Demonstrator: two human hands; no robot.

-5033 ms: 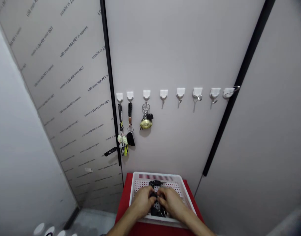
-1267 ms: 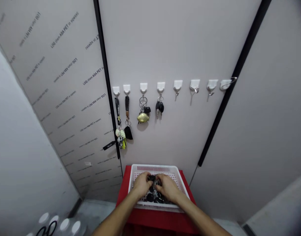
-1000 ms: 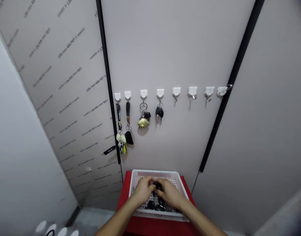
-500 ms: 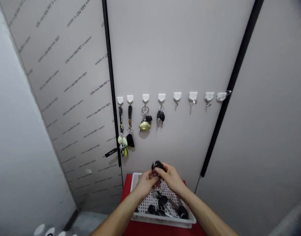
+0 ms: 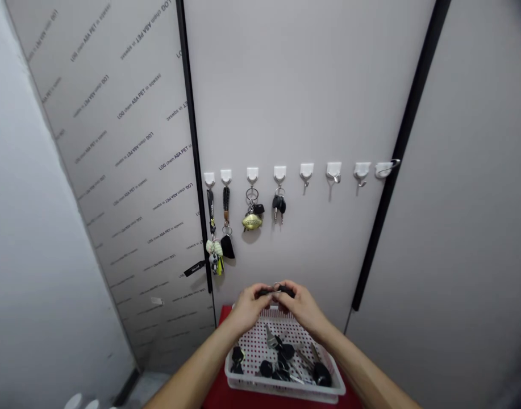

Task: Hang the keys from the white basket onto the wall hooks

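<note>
Above the basket, my left hand (image 5: 248, 307) and my right hand (image 5: 301, 307) meet fingertip to fingertip. Between them they grip a set of black-headed keys (image 5: 287, 291) with a metal ring (image 5: 277, 286); my fingers cover much of it. Below lies a white perforated plastic basket (image 5: 286, 392) with several loose black-headed keys (image 5: 282, 355) in it. On the wall panel ahead, a pair of keys (image 5: 279, 203) hangs from one hook, and a gold football-shaped keychain (image 5: 252, 221) hangs to its left.
Further left hang a black braided strap (image 5: 226, 201) with a black fob and a lanyard (image 5: 211, 204) with small charms. To the right, several white-backed hooks (image 5: 307, 171) hold nothing. The basket rests on a red surface (image 5: 217, 392). Black strips (image 5: 396, 165) edge the panel.
The keys were raised upright at my right fingertips; now they lie lower and flatter between both hands. My left hand has come up level with the right. The view has shifted slightly.
</note>
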